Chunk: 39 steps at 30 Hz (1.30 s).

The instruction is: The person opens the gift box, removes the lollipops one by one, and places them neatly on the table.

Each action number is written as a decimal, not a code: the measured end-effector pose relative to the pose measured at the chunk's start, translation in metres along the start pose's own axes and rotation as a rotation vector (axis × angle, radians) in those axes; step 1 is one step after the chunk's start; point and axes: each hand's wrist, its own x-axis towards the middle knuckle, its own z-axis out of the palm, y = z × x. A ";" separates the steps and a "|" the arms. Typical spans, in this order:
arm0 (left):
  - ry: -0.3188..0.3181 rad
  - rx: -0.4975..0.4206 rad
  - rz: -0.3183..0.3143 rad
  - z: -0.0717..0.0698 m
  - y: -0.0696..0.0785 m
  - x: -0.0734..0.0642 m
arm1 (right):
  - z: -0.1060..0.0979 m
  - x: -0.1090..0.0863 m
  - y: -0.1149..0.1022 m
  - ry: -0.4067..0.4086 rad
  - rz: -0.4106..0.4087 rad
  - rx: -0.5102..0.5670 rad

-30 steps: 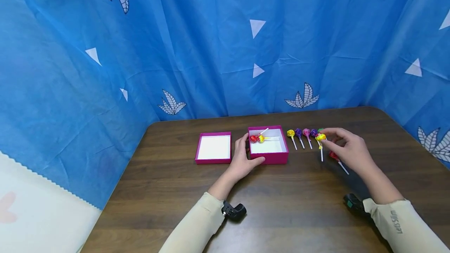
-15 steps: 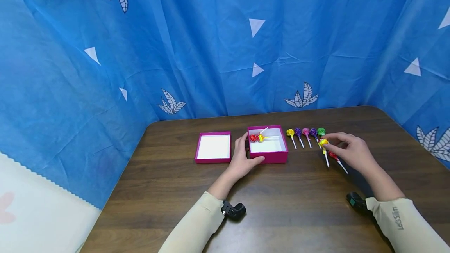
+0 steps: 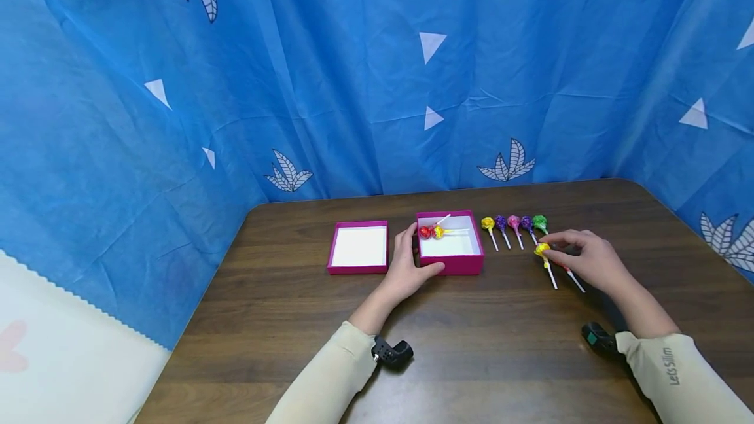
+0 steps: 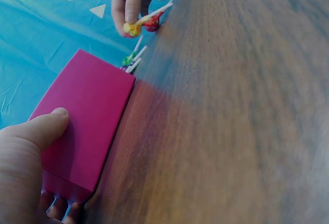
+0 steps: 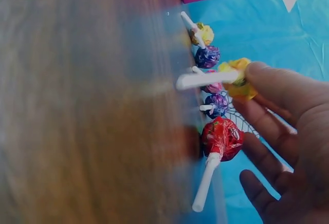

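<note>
My right hand point(image 3: 589, 260) pinches a yellow lollipop point(image 3: 542, 250) by its wrapped head between thumb and fingertips, its white stick slanting down. In the right wrist view a red lollipop point(image 5: 222, 138) lies just beyond that hand's lower fingers. My left hand point(image 3: 406, 275) grips a magenta box point(image 3: 462, 266) at its front left corner, thumb on the front wall point(image 4: 87, 131) and fingers round the left side. Inside the white-lined box lie a red lollipop point(image 3: 425, 232) and a red-and-yellow one point(image 3: 438, 232).
Left of the box lies its magenta lid point(image 3: 357, 247), white inside up. A row of lollipops runs right of the box: yellow point(image 3: 487, 222), purple point(image 3: 501, 222), pink point(image 3: 514, 222), purple point(image 3: 527, 222) and green point(image 3: 539, 222). A blue curtain point(image 3: 365, 116) hangs behind the brown table point(image 3: 471, 345).
My right hand has drawn the yellow lollipop slightly toward the front, away from the row, which uncovers the green lollipop. My left hand stays on the box.
</note>
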 end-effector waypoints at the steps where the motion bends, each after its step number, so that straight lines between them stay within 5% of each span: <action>1: 0.000 -0.002 0.001 0.000 0.000 0.000 | 0.001 0.000 0.001 -0.004 -0.003 -0.005; 39: -0.001 -0.004 -0.008 -0.001 0.000 0.001 | 0.008 0.000 0.006 0.021 -0.026 -0.004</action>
